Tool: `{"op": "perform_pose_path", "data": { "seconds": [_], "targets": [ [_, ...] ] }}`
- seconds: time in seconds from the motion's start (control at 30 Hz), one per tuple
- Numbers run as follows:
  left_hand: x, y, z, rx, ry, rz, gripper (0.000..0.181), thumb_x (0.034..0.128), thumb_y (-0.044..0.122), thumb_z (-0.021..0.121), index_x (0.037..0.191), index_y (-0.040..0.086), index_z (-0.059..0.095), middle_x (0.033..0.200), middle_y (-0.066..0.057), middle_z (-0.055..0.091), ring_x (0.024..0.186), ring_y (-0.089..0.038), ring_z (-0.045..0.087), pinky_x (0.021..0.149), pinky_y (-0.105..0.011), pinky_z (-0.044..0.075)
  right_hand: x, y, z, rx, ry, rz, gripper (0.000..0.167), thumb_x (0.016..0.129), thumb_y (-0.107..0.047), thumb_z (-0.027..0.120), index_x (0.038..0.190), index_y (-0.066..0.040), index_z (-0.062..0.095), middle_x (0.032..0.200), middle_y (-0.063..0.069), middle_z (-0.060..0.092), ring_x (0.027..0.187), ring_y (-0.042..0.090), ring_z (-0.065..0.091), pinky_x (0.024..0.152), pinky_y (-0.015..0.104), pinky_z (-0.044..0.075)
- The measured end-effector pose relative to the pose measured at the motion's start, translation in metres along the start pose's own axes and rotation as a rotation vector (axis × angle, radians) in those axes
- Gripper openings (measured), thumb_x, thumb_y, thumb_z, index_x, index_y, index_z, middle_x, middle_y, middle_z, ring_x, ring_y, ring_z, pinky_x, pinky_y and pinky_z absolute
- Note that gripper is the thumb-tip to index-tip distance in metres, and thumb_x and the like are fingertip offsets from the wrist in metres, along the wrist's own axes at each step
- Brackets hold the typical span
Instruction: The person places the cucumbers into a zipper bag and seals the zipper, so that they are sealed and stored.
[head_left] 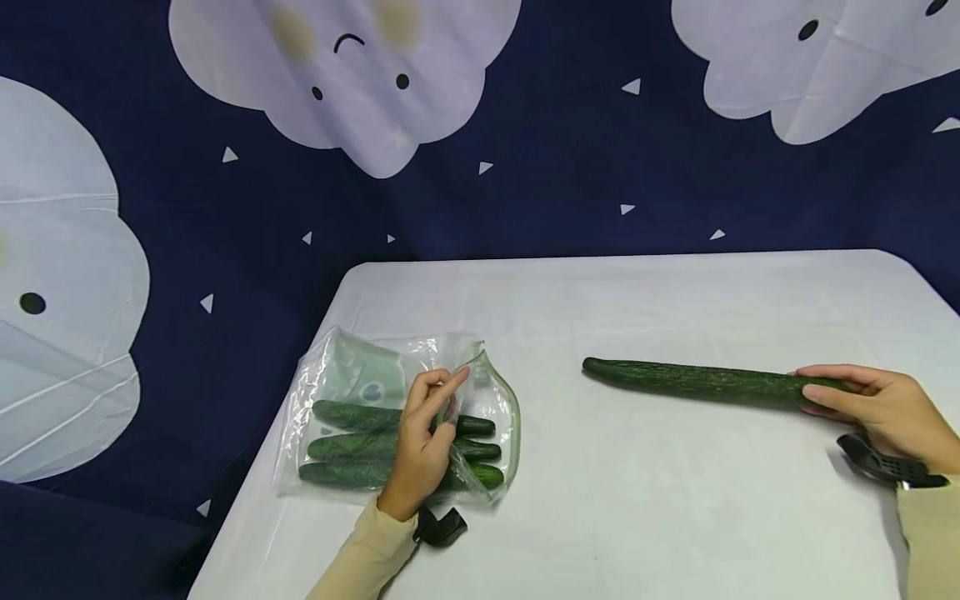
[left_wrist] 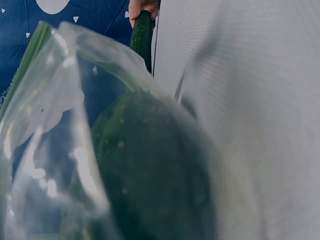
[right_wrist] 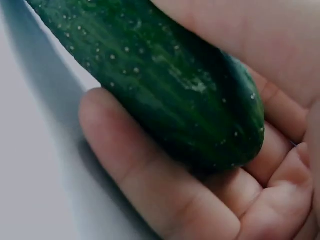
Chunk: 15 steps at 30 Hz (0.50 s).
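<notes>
At the right, my right hand (head_left: 877, 404) grips the thick end of a long green cucumber (head_left: 690, 379), which points left toward the bag. Fingers and thumb wrap that end in the right wrist view, where the cucumber (right_wrist: 165, 85) shows a bumpy skin. A clear zip bag (head_left: 360, 350) with a green-edged mouth lies at the left. Three cucumbers (head_left: 352, 447) lie side by side inside it, stems toward the mouth. My left hand (head_left: 423, 450) pinches the bag's upper film near the mouth, index finger pointing out; its grip is partly hidden. The bag film (left_wrist: 75, 125) fills the left wrist view.
A white table (head_left: 615, 500) lies under everything, with rounded far corners. Behind it hangs a dark blue cloth (head_left: 555, 100) with cloud faces and small white triangles. Black straps with cameras (head_left: 888, 462) sit on both wrists.
</notes>
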<state>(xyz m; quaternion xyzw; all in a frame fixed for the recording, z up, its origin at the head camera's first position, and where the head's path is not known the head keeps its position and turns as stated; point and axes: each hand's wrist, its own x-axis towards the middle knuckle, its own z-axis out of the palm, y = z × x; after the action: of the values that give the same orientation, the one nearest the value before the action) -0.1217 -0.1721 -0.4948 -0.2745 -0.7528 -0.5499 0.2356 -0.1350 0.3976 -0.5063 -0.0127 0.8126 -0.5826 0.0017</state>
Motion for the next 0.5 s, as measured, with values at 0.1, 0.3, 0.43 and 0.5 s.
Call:
{"op": "perform_pose_path", "data": {
  "seconds": [0.1, 0.3, 0.43, 0.5],
  "targets": [
    [0.000, 0.000, 0.000, 0.003, 0.004, -0.001, 0.075, 0.0722, -0.023, 0.038, 0.142, -0.003, 0.058, 0.121, -0.017, 0.048, 0.086, -0.024, 0.042, 0.080, -0.030, 0.036, -0.001, -0.002, 0.001, -0.040, 0.020, 0.036, 0.035, 0.095, -0.004, 0.069, 0.111, -0.036, 0.071, 0.089, -0.012, 0.072, 0.071, 0.013, 0.073, 0.058, 0.023, 0.056],
    [0.001, 0.001, -0.001, 0.003, 0.007, -0.003, 0.074, 0.0726, -0.023, 0.038, 0.141, -0.004, 0.058, 0.120, -0.017, 0.048, 0.084, -0.024, 0.043, 0.080, -0.030, 0.036, 0.000, 0.000, 0.005, 0.100, 0.018, -0.011, 0.033, 0.097, 0.000, 0.065, 0.115, -0.026, 0.075, 0.097, -0.007, 0.074, 0.056, 0.006, 0.065, 0.051, 0.021, 0.052],
    [0.001, 0.001, 0.000, -0.005, 0.003, 0.004, 0.074, 0.0737, -0.023, 0.037, 0.142, -0.004, 0.058, 0.119, -0.017, 0.047, 0.083, -0.024, 0.042, 0.078, -0.031, 0.036, 0.003, 0.003, 0.012, 0.429, -0.062, -0.127, 0.035, 0.094, 0.019, 0.055, 0.121, 0.004, 0.071, 0.116, -0.001, 0.073, 0.099, 0.011, 0.072, 0.076, 0.028, 0.057],
    [0.001, 0.001, 0.000, -0.007, 0.000, 0.009, 0.074, 0.0740, -0.023, 0.037, 0.142, -0.004, 0.058, 0.119, -0.017, 0.047, 0.082, -0.024, 0.042, 0.077, -0.031, 0.036, 0.004, 0.003, 0.017, 0.503, -0.087, -0.157, 0.035, 0.093, 0.022, 0.052, 0.123, 0.011, 0.068, 0.118, 0.003, 0.073, 0.104, 0.012, 0.071, 0.077, 0.031, 0.057]
  ]
}}
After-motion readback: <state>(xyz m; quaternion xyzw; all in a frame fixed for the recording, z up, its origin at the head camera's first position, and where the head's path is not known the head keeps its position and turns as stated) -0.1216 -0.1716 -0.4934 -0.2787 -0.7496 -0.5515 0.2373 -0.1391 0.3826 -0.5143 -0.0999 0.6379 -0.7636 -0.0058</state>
